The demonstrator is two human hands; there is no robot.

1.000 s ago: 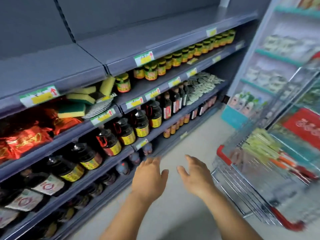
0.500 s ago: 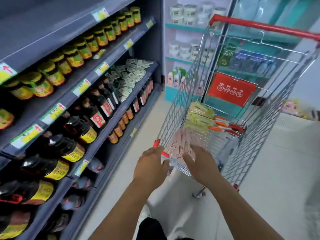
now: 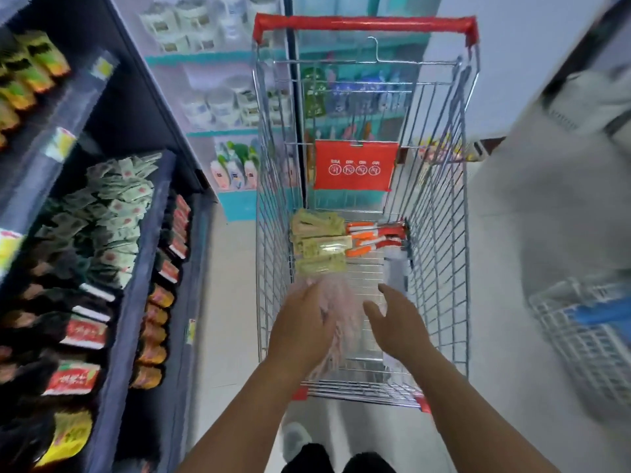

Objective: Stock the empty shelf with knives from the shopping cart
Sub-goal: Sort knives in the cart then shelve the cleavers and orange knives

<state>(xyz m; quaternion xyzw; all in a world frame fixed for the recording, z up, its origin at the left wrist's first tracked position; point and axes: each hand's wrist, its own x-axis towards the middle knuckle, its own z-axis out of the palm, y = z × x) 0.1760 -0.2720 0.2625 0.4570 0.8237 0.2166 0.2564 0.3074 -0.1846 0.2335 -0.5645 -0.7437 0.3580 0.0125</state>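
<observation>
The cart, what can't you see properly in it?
Head view only:
- Pink packs: motion-blurred and partly behind the left hand; what they are is unclear.
- Left hand's fingers: blurred against the packs; grip unclear.
- Yellow packs and orange-handled items: labels too small.
- Cart wheels: cut off by its basket.

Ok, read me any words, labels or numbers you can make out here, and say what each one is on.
None can be read.
Red sign panel in the wire shopping cart: four white prohibition icons, captions blurred.
Red labels on dark bottles: blurred.
Yellow shelf price tags: blurred.
</observation>
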